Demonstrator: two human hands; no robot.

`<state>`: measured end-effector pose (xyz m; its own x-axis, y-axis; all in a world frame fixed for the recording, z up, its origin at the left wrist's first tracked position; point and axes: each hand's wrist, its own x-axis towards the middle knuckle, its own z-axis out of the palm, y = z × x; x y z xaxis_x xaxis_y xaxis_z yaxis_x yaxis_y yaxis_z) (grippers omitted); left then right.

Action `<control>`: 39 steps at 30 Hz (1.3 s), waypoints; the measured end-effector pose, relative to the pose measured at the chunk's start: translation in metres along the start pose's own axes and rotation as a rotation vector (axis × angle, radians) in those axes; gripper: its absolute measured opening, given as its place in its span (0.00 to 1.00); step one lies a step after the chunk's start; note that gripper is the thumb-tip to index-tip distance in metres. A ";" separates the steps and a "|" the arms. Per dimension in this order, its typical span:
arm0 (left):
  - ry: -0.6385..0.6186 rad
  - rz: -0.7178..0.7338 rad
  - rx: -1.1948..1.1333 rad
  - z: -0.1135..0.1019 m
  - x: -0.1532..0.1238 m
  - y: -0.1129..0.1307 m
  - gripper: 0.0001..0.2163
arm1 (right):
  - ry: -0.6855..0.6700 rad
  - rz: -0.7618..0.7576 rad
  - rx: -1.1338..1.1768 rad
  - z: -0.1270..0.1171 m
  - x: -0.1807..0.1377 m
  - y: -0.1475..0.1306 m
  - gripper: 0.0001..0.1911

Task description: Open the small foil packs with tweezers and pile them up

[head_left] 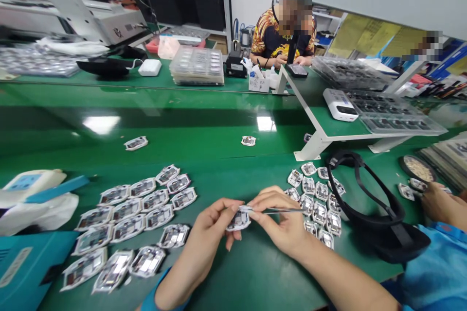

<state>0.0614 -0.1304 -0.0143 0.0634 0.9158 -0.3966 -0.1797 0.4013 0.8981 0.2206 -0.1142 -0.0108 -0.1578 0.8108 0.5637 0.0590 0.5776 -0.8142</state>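
Note:
My left hand (206, 233) grips a small white-framed device housing (239, 221) with electronic parts inside, thumb on top and fingers below. Metal tweezers (283, 210) lie pinched in my right hand (282, 226), their tips close to the housing's upper right edge; fingers hide whether they touch it. Left of my hands, several similar housings (128, 227) stand in slanting rows on the green bench (233, 282). A second group of smaller-looking housings (320, 213) sits to the right, partly behind a black headband (379, 223).
A white-legged shelf (315, 143) carries a white power-bank-like device (340, 105) and clear trays (396, 112). A co-worker's hand (443, 204) is at the right, near a dish of small pieces (417, 167). Another person (282, 34) sits opposite. A teal box (32, 267) stands at left.

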 end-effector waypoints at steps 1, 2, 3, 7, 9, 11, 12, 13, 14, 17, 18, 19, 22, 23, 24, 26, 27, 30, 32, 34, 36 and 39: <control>0.000 -0.003 0.008 0.000 0.000 0.000 0.19 | -0.001 0.005 0.000 0.000 0.000 0.000 0.07; -0.002 -0.008 0.017 0.000 0.000 0.001 0.19 | 0.000 0.011 0.003 0.000 0.000 0.001 0.06; -0.001 -0.014 0.023 0.000 0.000 0.001 0.19 | 0.002 0.017 0.009 0.000 0.000 0.002 0.06; 0.010 -0.056 0.019 0.001 -0.002 0.004 0.17 | 0.009 0.056 0.050 0.000 -0.001 0.005 0.05; 0.018 -0.075 0.004 0.002 -0.003 0.005 0.17 | 0.010 0.091 0.071 0.000 -0.003 0.006 0.05; 0.020 -0.091 -0.011 0.003 -0.003 0.006 0.18 | 0.015 0.135 0.102 0.001 -0.004 0.007 0.05; 0.018 -0.100 -0.020 0.003 -0.004 0.006 0.19 | 0.018 0.154 0.121 0.001 -0.005 0.007 0.05; 0.014 -0.110 -0.031 0.003 -0.004 0.007 0.20 | 0.021 0.166 0.139 0.001 -0.005 0.007 0.05; 0.007 -0.122 -0.043 0.003 -0.004 0.007 0.21 | 0.020 0.172 0.153 0.001 -0.005 0.007 0.05; -0.009 -0.157 -0.077 0.002 -0.002 0.008 0.21 | 0.013 0.164 0.159 0.001 -0.006 0.006 0.05; -0.014 -0.163 -0.082 0.002 -0.002 0.008 0.21 | 0.013 0.162 0.153 0.000 -0.005 0.006 0.05; -0.018 -0.164 -0.083 0.001 -0.001 0.008 0.21 | 0.013 0.164 0.149 0.000 -0.005 0.006 0.05; -0.023 -0.139 -0.054 0.001 -0.001 0.007 0.20 | 0.024 0.192 0.150 0.001 -0.004 0.005 0.04; -0.023 -0.127 -0.038 0.001 -0.001 0.006 0.20 | 0.027 0.209 0.152 0.001 -0.004 0.005 0.04; -0.023 -0.115 -0.023 0.001 -0.001 0.006 0.20 | 0.030 0.232 0.150 0.001 -0.004 0.006 0.03; -0.029 -0.093 0.007 0.001 -0.001 0.005 0.20 | 0.032 0.285 0.148 0.001 -0.004 0.006 0.02; -0.034 -0.085 0.023 0.001 -0.001 0.004 0.20 | 0.032 0.313 0.149 0.001 -0.004 0.006 0.01; -0.045 -0.072 0.082 0.000 -0.001 0.004 0.21 | 0.029 0.364 0.146 0.000 -0.004 0.006 0.01; -0.051 -0.067 0.118 0.000 0.000 0.003 0.21 | 0.026 0.355 0.124 0.000 -0.004 0.006 0.01; -0.054 -0.061 0.137 -0.001 0.000 0.002 0.20 | 0.028 0.325 0.100 0.000 -0.004 0.005 0.01; -0.054 -0.063 0.139 -0.001 0.000 0.002 0.20 | 0.030 0.299 0.085 0.000 -0.003 0.004 0.01; -0.054 -0.076 0.125 0.000 -0.001 0.003 0.20 | 0.029 0.273 0.070 0.000 -0.003 0.004 0.02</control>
<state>0.0605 -0.1300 -0.0109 0.1252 0.8807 -0.4569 -0.0488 0.4655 0.8837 0.2211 -0.1147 -0.0155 -0.1172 0.9384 0.3251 0.0268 0.3302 -0.9435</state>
